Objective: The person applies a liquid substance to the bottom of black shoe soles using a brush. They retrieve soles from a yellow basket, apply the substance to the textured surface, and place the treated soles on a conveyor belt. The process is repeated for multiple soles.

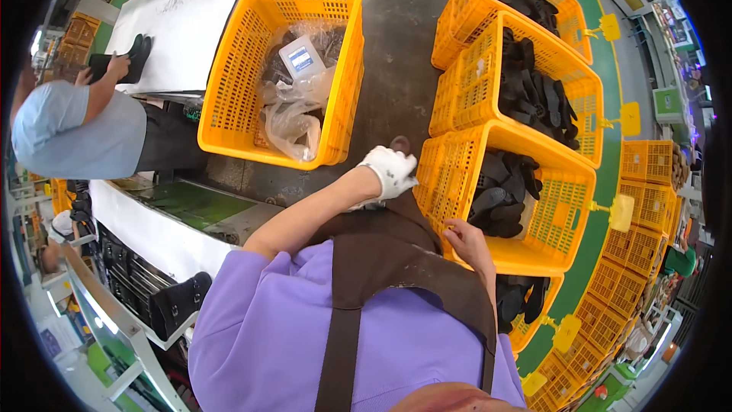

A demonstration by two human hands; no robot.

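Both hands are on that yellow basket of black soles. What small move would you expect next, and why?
Probably a short pull of the basket toward the body. The gloved left hand grips its near corner and the bare right hand rests on its front rim, both on the basket itself; neither reaches in for the black soles.

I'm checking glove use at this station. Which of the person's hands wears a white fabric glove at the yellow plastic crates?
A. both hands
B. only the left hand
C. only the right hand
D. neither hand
B. The left hand wears a white fabric glove and rests at the rim of the nearest yellow plastic lattice crate, which holds black shoe soles, while the right hand is bare at that crate's near wall.
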